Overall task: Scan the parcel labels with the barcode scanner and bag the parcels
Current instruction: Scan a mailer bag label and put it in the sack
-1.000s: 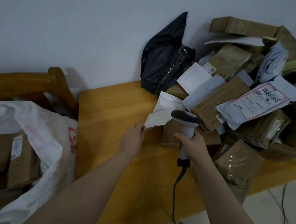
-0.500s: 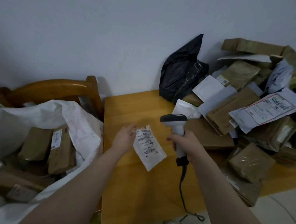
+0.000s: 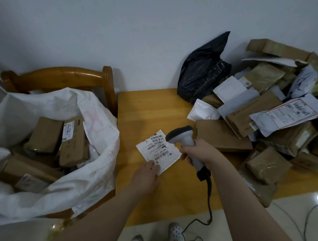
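My left hand (image 3: 147,175) pinches the near corner of a small white parcel (image 3: 158,151), held label-up over the wooden table (image 3: 137,108). Its label shows barcodes and printed numbers. My right hand (image 3: 201,154) grips the handle of a grey and white barcode scanner (image 3: 183,136), whose head sits just right of the parcel and points down at the label. The scanner's black cable (image 3: 209,199) hangs off the table's front edge. A big white sack (image 3: 91,174) stands open at the left with several brown parcels inside.
A heap of brown and white parcels (image 3: 263,113) covers the table's right side, with a black plastic bag (image 3: 203,71) against the wall. The sack sits on a wooden chair (image 3: 66,77). My shoes (image 3: 176,234) and loose cables lie on the tiled floor below.
My left hand pulled the white parcel out of the heap and turned it label-up in front of me. The scanner swung left over the label. The view shifted left toward the sack.
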